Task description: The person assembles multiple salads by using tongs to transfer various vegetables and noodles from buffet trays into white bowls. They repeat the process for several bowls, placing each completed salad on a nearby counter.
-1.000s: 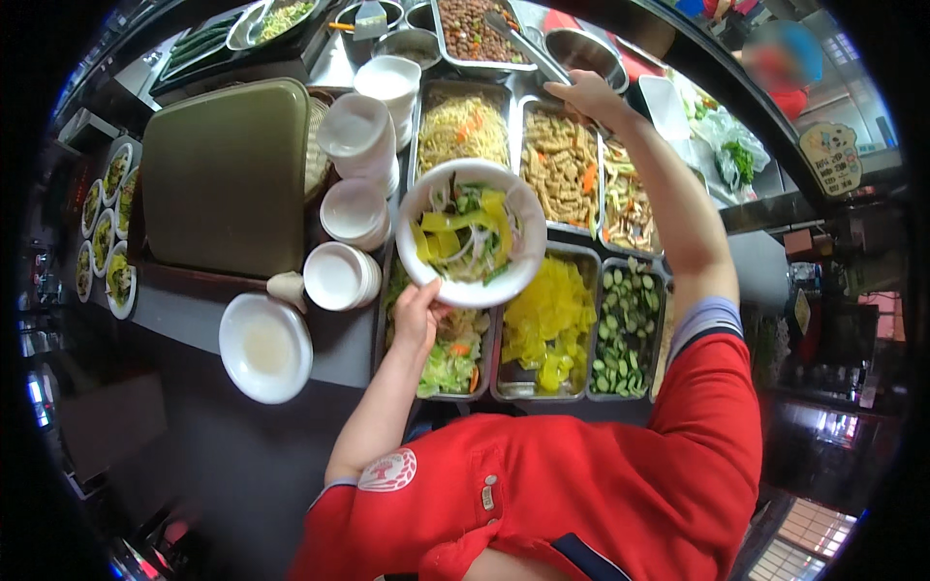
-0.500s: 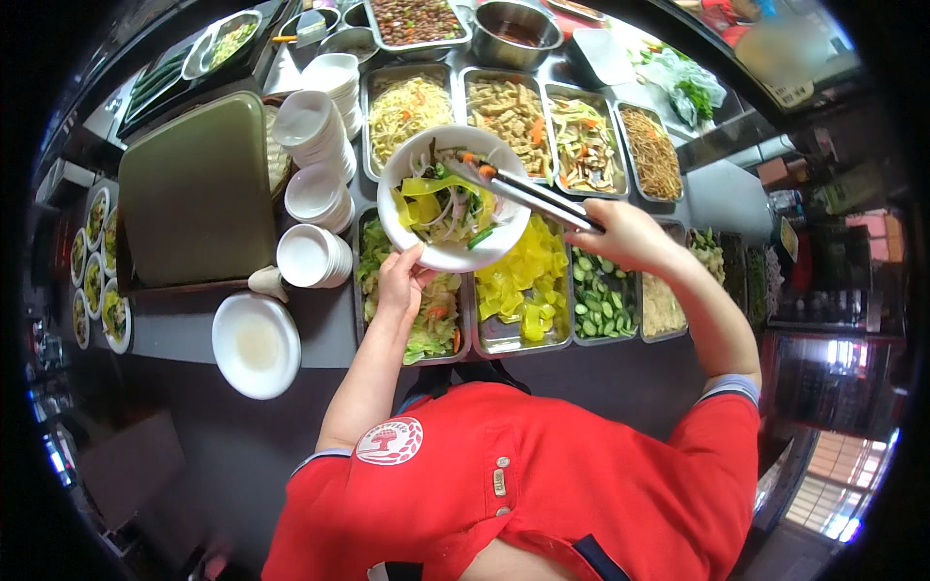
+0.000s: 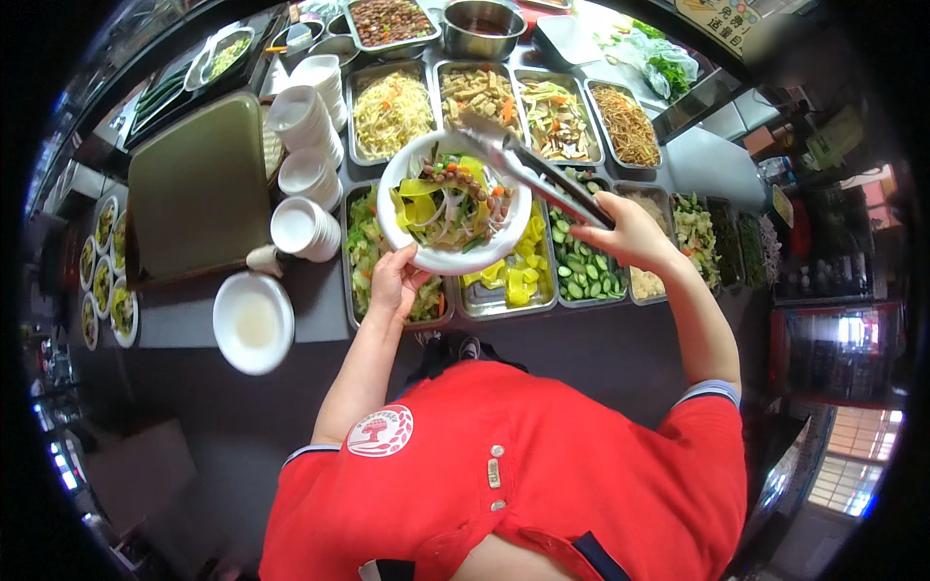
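My left hand (image 3: 397,279) grips the near-left rim of a white bowl (image 3: 455,260), holding it above the food trays. Inside the bowl lie yellow translucent slices, thin onion strips, greens and a row of brown beans with orange bits. Closed around metal tongs with black handles (image 3: 557,184) is my right hand (image 3: 630,235). The tongs' tips hover at the bowl's far right edge, with no food visible between them. Under the bowl, a tray of yellow slices (image 3: 526,276) and a tray of leafy salad (image 3: 363,257) are partly hidden.
Stacks of white bowls (image 3: 308,228) stand left of the trays, beside a large olive-brown lid (image 3: 199,189). A white plate (image 3: 254,324) sits at the counter's near edge. Sliced cucumbers (image 3: 586,266), noodles (image 3: 392,107) and a bean tray (image 3: 389,21) surround my hands. Filled bowls (image 3: 123,312) line the far left.
Brown beans now lie on top of the bowl's food. The tongs have drawn back from over the food to the rim. The whole view has shifted slightly.
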A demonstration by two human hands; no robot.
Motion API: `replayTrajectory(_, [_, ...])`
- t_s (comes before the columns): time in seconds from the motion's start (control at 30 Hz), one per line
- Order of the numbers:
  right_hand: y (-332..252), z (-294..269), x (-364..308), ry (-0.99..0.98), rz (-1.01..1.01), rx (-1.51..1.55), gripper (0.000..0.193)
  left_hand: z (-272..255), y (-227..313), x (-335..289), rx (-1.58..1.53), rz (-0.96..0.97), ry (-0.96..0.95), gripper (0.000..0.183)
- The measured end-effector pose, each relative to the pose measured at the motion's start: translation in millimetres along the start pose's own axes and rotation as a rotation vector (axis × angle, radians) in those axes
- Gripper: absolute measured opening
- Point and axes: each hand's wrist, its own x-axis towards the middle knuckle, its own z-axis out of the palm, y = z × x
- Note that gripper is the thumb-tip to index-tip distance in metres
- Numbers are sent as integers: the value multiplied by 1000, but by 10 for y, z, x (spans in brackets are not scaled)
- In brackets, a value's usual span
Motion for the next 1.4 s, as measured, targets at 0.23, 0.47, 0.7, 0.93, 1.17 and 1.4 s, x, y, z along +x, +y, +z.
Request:
replayTrajectory(0.23, [-46,21,-262,-173,-35,150,30,-201,-128,-593,18,70,74,25])
replayTrajectory(0.47, [-293,185,-359,-415,-122,307,29,-611,-93,-1282,-5,81,178,37])
replayTrajectory(0.7, [-493,431,-328,-276,-179,716,20,-1325,235,-1912,-177,226,203,29])
replayTrajectory(0.93, [-1023,1014,-110,69,5,778,17,-2587,939,-2622,-255,448,473,30])
replayTrajectory(1.17, [-1946,1373,83,285,99,791,23,-3889,1805,-3031,-308,630,667,25])
replayTrajectory(1.4, [-3048,1802,419,13,4,554,17,-4704,2254,-3386,-423,816,789,31])
